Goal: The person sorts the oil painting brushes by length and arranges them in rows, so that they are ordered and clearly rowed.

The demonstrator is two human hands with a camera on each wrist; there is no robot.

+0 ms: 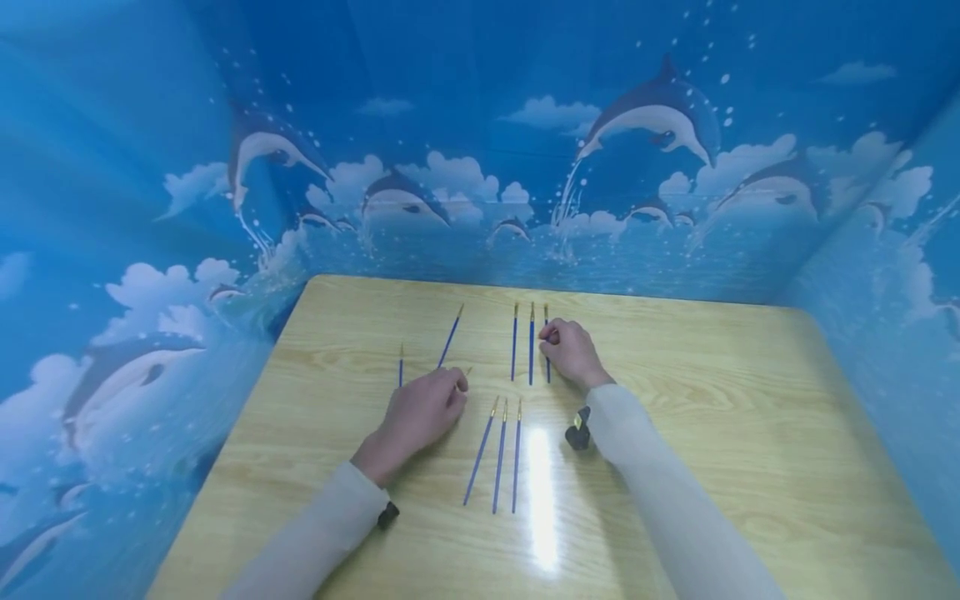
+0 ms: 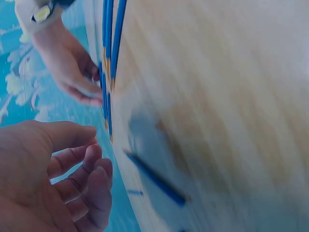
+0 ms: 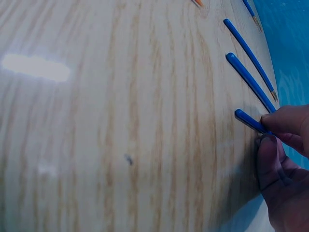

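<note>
My right hand (image 1: 572, 353) pinches a blue-handled paintbrush (image 3: 246, 119) between thumb and fingertips; it is the rightmost of three in the far row. To its left lie two similar paintbrushes, one (image 1: 532, 343) close by and another (image 1: 514, 342) farther left. My left hand (image 1: 424, 410) hovers palm-down at the left, its fingers loosely bent with nothing between them in the left wrist view. A paintbrush (image 2: 155, 179) lies on the table below it. Past the left knuckles, a slanted paintbrush (image 1: 450, 337) and a shorter-looking one (image 1: 401, 367) are partly hidden.
Three more paintbrushes, the middle one (image 1: 500, 455) among them, lie side by side nearer me on the wood-grain table (image 1: 720, 467). A dolphin-print curtain (image 1: 465, 150) surrounds the table's far and side edges. Light glares off the tabletop between my arms.
</note>
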